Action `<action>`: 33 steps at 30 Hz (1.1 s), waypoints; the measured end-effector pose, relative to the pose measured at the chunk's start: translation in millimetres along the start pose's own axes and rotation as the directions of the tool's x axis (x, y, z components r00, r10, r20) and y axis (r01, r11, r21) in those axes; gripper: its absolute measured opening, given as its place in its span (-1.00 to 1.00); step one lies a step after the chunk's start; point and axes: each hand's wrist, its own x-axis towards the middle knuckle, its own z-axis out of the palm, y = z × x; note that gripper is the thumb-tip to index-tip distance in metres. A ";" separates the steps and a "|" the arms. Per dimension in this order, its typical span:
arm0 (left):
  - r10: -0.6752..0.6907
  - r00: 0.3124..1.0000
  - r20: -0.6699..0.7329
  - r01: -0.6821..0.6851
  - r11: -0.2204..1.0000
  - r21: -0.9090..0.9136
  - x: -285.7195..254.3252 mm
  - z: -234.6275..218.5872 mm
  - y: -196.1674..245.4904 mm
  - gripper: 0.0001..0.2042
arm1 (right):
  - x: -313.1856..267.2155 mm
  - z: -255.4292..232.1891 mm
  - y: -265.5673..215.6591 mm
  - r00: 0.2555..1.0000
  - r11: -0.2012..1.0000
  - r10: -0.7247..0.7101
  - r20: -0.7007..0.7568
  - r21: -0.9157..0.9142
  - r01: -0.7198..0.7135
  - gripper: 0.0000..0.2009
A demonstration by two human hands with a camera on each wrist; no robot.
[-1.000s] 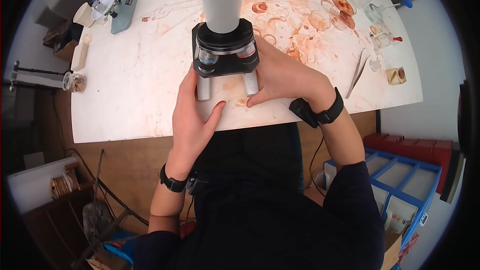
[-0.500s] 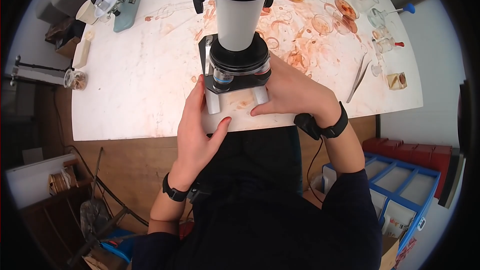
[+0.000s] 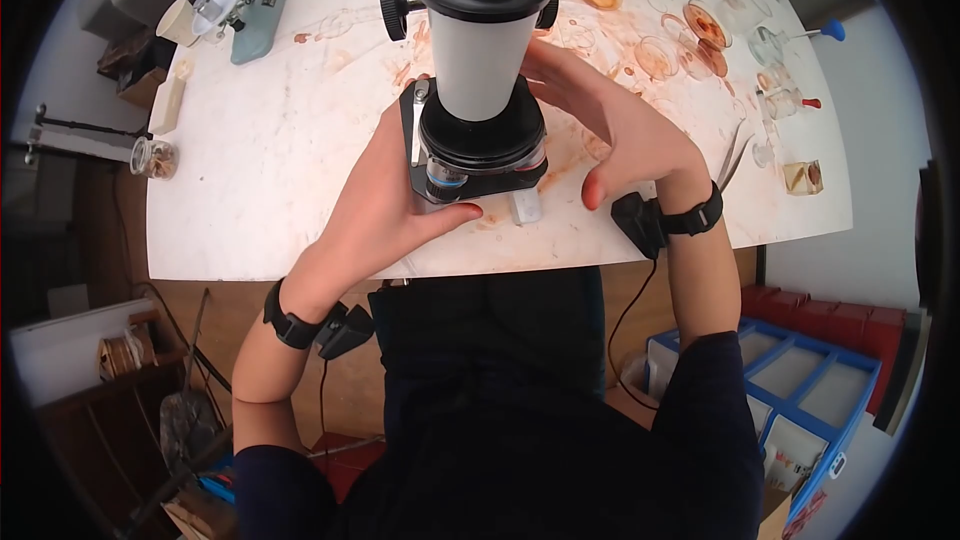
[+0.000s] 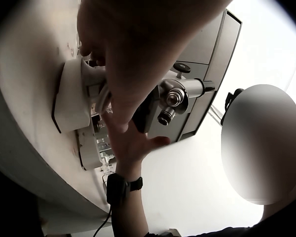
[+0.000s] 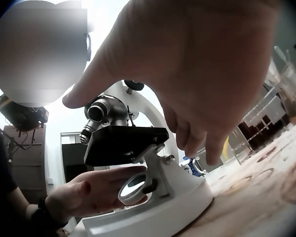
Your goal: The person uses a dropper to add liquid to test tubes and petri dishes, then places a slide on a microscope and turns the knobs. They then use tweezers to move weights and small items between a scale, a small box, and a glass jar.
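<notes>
A white microscope with a black stage (image 3: 478, 155) stands upright near the table's front edge. Beside its left side is the left hand (image 3: 375, 195), fingers extended and thumb in front of the stage. From the right wrist view, this hand (image 5: 101, 192) lies below the stage (image 5: 126, 143), near the round mirror (image 5: 133, 188); contact is unclear. To the microscope's right, the right hand (image 3: 625, 130) is spread, its thumb clear of the base and its fingertips partly hidden behind the microscope's tube. The left wrist view also shows the right hand (image 4: 133, 145) beyond the base (image 4: 71, 101).
A balance (image 3: 262, 15), a paper cup (image 3: 177, 20) and a glass jar (image 3: 154, 158) are at the left. Glass dishes (image 3: 707, 25), tweezers (image 3: 738, 155) and a small specimen block (image 3: 803, 178) lie at the right. Reddish stains mark the white tabletop (image 3: 250, 170).
The right hand has moved off the microscope's base, up and to the right, with its thumb away. The left hand has shifted inward and its forearm has swung out to the left.
</notes>
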 end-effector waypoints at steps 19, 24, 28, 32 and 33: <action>0.223 0.969 0.103 -0.225 0.974 0.009 45.2 -4.1 -41.8 -0.26 | 38.1 14.8 -2.7 0.978 0.976 0.020 -0.210 0.214 0.026 0.26; 0.211 0.967 0.141 -0.204 0.977 -0.059 50.4 -2.2 -49.7 -0.19 | 42.1 20.0 -0.8 0.972 0.960 -0.006 -0.234 0.271 0.071 0.24; 0.166 0.973 0.162 -0.131 0.970 -0.205 49.7 -3.3 -47.0 -0.17 | 45.8 24.4 3.2 0.962 0.947 -0.016 -0.272 0.304 0.102 0.22; 0.186 0.972 0.144 -0.143 0.954 -0.265 47.2 -6.5 -41.3 -0.16 | 49.1 29.7 8.8 0.950 0.932 -0.042 -0.310 0.330 0.149 0.20; 0.236 0.969 0.067 -0.220 0.957 -0.192 48.8 -3.1 -43.3 -0.14 | 49.8 31.3 10.6 0.946 0.931 -0.078 -0.315 0.315 0.182 0.20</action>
